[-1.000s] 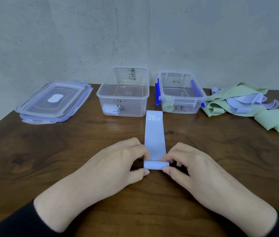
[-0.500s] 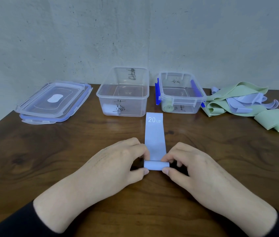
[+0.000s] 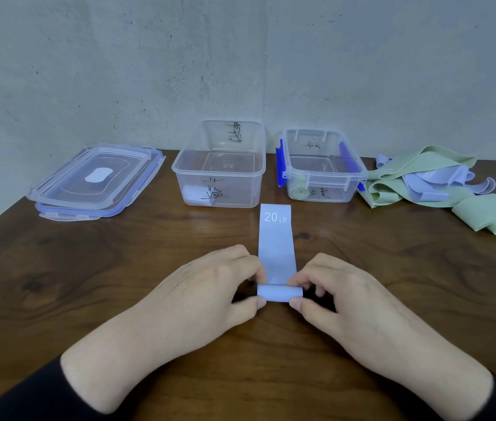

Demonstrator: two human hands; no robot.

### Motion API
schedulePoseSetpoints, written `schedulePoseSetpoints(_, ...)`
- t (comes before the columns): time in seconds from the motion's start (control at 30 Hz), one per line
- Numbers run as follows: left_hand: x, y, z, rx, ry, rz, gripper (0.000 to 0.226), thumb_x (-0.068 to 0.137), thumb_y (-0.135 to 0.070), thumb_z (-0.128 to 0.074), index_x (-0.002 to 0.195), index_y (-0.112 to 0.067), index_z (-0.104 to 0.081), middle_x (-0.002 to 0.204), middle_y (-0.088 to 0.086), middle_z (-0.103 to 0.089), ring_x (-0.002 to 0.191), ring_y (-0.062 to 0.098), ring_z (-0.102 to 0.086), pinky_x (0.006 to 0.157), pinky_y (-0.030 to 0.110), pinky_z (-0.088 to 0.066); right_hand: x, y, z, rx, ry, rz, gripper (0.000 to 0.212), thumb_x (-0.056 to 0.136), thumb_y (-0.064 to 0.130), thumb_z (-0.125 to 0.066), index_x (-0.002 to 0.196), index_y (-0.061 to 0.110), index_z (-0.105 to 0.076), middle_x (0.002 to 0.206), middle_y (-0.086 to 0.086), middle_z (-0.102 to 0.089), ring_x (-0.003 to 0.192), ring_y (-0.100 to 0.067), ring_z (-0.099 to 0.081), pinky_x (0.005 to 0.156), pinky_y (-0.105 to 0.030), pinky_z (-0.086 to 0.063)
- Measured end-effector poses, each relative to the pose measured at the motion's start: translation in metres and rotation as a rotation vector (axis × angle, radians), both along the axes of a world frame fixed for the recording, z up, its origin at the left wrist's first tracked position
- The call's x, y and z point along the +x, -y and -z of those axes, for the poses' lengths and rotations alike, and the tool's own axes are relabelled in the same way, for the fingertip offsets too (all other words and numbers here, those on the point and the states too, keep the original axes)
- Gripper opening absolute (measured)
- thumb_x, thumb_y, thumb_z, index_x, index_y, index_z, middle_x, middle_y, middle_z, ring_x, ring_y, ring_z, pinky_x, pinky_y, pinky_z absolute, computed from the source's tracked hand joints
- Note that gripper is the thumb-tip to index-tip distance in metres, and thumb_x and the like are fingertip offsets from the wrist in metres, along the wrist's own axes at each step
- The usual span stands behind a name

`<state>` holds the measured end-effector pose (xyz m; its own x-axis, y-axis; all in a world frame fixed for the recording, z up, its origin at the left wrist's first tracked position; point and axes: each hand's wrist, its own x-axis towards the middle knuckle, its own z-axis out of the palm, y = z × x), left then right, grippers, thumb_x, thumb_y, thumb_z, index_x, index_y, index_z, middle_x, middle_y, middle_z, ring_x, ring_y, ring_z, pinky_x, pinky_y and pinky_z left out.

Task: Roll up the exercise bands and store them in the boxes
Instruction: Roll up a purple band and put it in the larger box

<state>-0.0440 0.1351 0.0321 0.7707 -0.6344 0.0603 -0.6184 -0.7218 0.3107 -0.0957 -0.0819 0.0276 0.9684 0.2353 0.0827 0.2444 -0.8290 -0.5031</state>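
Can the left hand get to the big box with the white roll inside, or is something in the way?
Probably yes. Bare table lies between the left hand and the big box, and the box has no lid on. But that hand is pinching the purple band, so it would have to let go first.

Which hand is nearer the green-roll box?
Right. The right hand sits almost straight in front of the green-roll box; the left hand lies further left, below the larger box.

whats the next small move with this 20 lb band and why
Probably roll forward another turn: the left hand and right hand pinch the ends of a small roll, while most of the lavender band lies flat toward the boxes, unrolled.
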Motion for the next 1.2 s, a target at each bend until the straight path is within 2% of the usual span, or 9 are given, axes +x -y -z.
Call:
schedulePoseSetpoints(0.13,-0.0012,0.0002,-0.0008,-0.015,0.004,0.0,0.017,0.093,-0.051,-0.049,0.108,-0.043,-0.052,0.106,-0.023,-0.046,0.089,-0.003,-0.046,0.071,0.013,-0.039,0.0012,-0.0004,-0.0001,-0.004,0.006,0.003,0.019,0.088,0.046,-0.064,0.103,0.046,-0.053,0.095,0.022,-0.049,0.099,0.001,-0.047,0.079,-0.008,-0.038)
schedulePoseSetpoints(0.33,0.0014,0.0006,0.0006,-0.02,0.0,-0.014,0.022,0.092,-0.054,-0.049,0.112,-0.044,-0.052,0.106,-0.023,-0.047,0.089,-0.006,-0.046,0.071,0.013,-0.04,0.0039,-0.0013,0.002,-0.028,0.04,0.006,0.009,0.09,0.045,-0.063,0.097,0.042,-0.059,0.096,0.022,-0.049,0.099,0.001,-0.047,0.077,-0.011,-0.039)
schedulePoseSetpoints(0.43,0.0022,0.001,0.0006,-0.007,-0.009,-0.016,0.024,0.089,-0.054,-0.055,0.111,-0.047,-0.048,0.104,-0.023,-0.046,0.087,-0.006,-0.045,0.07,0.012,-0.039,0.0055,-0.0018,0.004,-0.049,0.061,0.017,0.012,0.091,0.046,-0.06,0.102,0.041,-0.061,0.097,0.022,-0.049,0.098,0.001,-0.046,0.079,-0.014,-0.042)
schedulePoseSetpoints(0.57,0.0032,0.0019,0.0015,-0.004,0.006,-0.028,0.022,0.091,-0.052,-0.054,0.111,-0.045,-0.049,0.103,-0.02,-0.046,0.087,-0.001,-0.047,0.074,0.017,-0.045,0.0074,-0.0014,0.0059,-0.052,0.096,0.017,0.019,0.088,0.049,-0.061,0.104,0.039,-0.064,0.097,0.022,-0.05,0.098,0.0,-0.047,0.083,-0.019,-0.044)
schedulePoseSetpoints(0.67,0.003,0.0028,0.0018,-0.011,0.016,-0.035,0.022,0.091,-0.052,-0.054,0.111,-0.044,-0.051,0.102,-0.02,-0.046,0.088,-0.002,-0.047,0.075,0.017,-0.045,0.0092,-0.0013,0.0069,-0.045,0.081,0.017,0.026,0.085,0.051,-0.064,0.108,0.042,-0.058,0.096,0.023,-0.049,0.097,0.001,-0.045,0.085,-0.019,-0.043)
schedulePoseSetpoints(0.9,0.0025,0.0035,0.001,-0.007,0.003,-0.048,0.03,0.088,-0.056,-0.056,0.115,-0.045,-0.048,0.103,-0.021,-0.046,0.09,-0.003,-0.047,0.075,0.014,-0.043,0.0088,-0.0001,0.0048,-0.045,0.074,0.018,0.015,0.09,0.05,-0.059,0.102,0.041,-0.06,0.1,0.022,-0.051,0.1,0.001,-0.045,0.084,-0.018,-0.043)
schedulePoseSetpoints(1.1,0.0027,0.0028,0.0016,-0.012,0.023,-0.041,0.022,0.091,-0.054,-0.052,0.11,-0.044,-0.049,0.103,-0.02,-0.046,0.092,0.0,-0.047,0.076,0.016,-0.044,0.0095,0.0006,0.0038,-0.059,0.056,0.01,0.02,0.09,0.054,-0.055,0.105,0.042,-0.062,0.1,0.023,-0.05,0.101,0.004,-0.044,0.084,-0.015,-0.042)
schedulePoseSetpoints(1.2,0.0025,0.0025,0.0021,-0.012,0.029,-0.036,0.021,0.092,-0.053,-0.05,0.111,-0.044,-0.051,0.104,-0.02,-0.046,0.092,0.0,-0.048,0.075,0.015,-0.043,0.0099,0.0007,0.0044,-0.015,0.052,0.015,0.024,0.085,0.056,-0.061,0.106,0.045,-0.056,0.097,0.024,-0.051,0.101,0.004,-0.045,0.083,-0.014,-0.041)
